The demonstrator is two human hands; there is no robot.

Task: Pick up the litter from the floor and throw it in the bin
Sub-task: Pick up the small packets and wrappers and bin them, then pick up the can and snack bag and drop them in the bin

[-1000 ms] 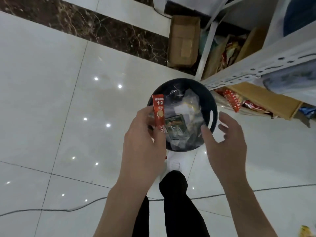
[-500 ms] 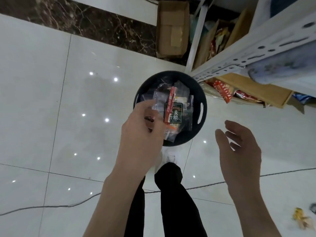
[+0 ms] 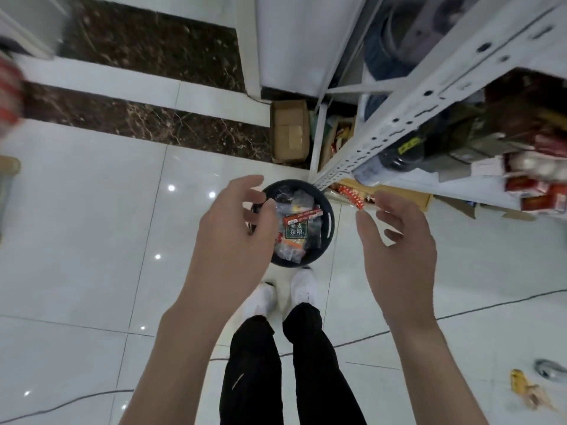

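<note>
Black bin [image 3: 325, 246], red wrapper [image 3: 302, 216]

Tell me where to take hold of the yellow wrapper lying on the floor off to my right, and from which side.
Pinch the yellow wrapper across its narrow width near the middle, probably best straight down from above with the right hand. It lies flat and crumpled on the floor, long and thin, so no edge stands up for a sideways grip. That hand is empty and on its side.

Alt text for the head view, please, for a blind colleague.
Both empty, left hand and right hand hover near a round black plastic bin full of wrappers, a red stick packet on top. A yellow wrapper and a silvery wrapper lie on the white tiled floor, lower right.
</note>
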